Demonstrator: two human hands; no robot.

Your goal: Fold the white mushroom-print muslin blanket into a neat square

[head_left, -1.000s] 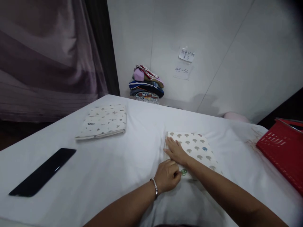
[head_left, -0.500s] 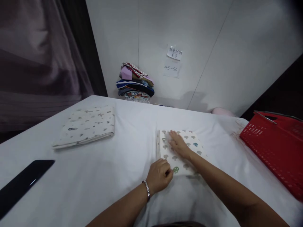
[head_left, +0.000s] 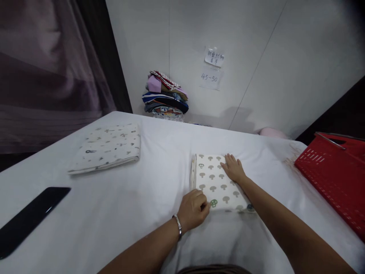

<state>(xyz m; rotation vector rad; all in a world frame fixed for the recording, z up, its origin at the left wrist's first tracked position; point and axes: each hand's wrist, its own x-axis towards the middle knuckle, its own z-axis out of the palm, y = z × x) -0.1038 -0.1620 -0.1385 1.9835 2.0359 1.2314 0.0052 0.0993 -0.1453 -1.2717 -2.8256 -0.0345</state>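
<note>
A white cloth printed with mushrooms (head_left: 212,177) lies folded into a thick rectangle on the white-covered table (head_left: 137,213). My left hand (head_left: 194,209), a silver bracelet at its wrist, has its fingers curled closed on the cloth's near left corner. Flat on the far right part of the cloth rests my right hand (head_left: 234,168), its fingers stretched out. To the left is a second folded cloth (head_left: 110,146), white with small grey prints, which neither hand touches.
A dark, flat, shiny object (head_left: 31,217) lies at the table's left. On the right stands a red plastic basket (head_left: 336,179) with a metal handle. Beyond the far edge, a stack of folded fabrics (head_left: 165,97) stands against the wall, below paper signs (head_left: 212,68).
My right hand has slid to the right across the top of the mushroom cloth, uncovering more of its print. My left hand stays at the near left corner. The view has shifted slightly.
</note>
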